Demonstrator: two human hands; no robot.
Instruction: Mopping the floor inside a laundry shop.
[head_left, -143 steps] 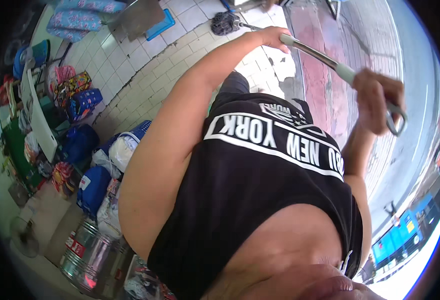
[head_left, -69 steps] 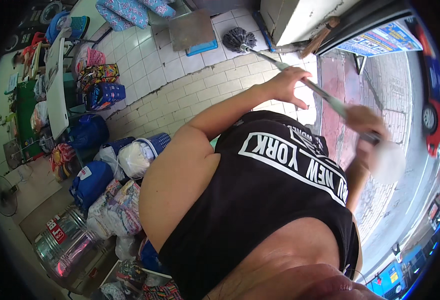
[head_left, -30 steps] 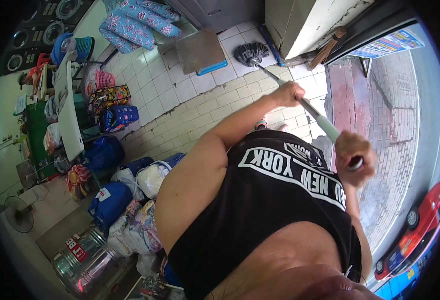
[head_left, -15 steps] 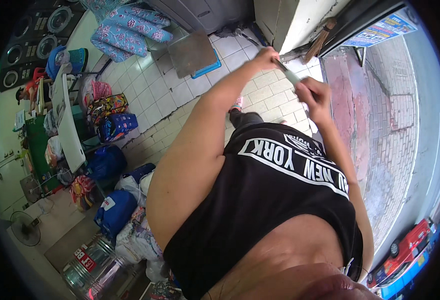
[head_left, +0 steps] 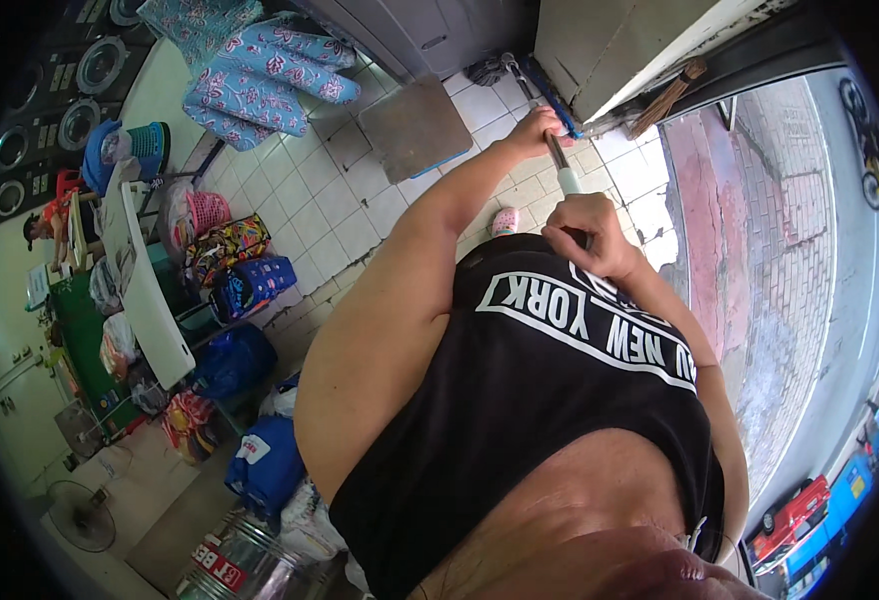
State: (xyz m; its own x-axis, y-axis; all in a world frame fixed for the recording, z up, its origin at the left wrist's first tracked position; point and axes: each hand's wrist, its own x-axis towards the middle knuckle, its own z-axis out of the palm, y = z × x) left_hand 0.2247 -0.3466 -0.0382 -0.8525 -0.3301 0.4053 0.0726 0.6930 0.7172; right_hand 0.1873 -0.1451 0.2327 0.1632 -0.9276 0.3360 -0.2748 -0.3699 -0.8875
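Both my hands are on the mop (head_left: 558, 153), neither spread wide. Left hand (head_left: 537, 132) leads, fingers wrapped round the bare metal of the pole. Right hand (head_left: 592, 232) is close to my chest, closed near the top end, just past the pale grip (head_left: 569, 181). My reading: lower hand for steering, upper hand for pushing; the gap between them gives leverage.

Mop head (head_left: 484, 71), dark strands, lies out beyond my left hand on the white tiles (head_left: 317, 205), between the grey metal cabinet (head_left: 450, 35) and the pale pillar (head_left: 595, 58). Too small and far off to tell how hard it presses. The pole slants away from me, probably because that corner is narrow and the long shaft suits such a reach.

A straw broom (head_left: 668, 100) leans along the door sill beside the pillar, likely put there to be off the walkway. Left of the mop head, a flat grey-brown board (head_left: 417, 128) sits near floral cloth (head_left: 270, 78). One pink clog (head_left: 506, 221) shows below my left forearm, seemingly planted for balance. Further left, bags crowd round a white table (head_left: 150, 290), perhaps gathered to spare the floor.
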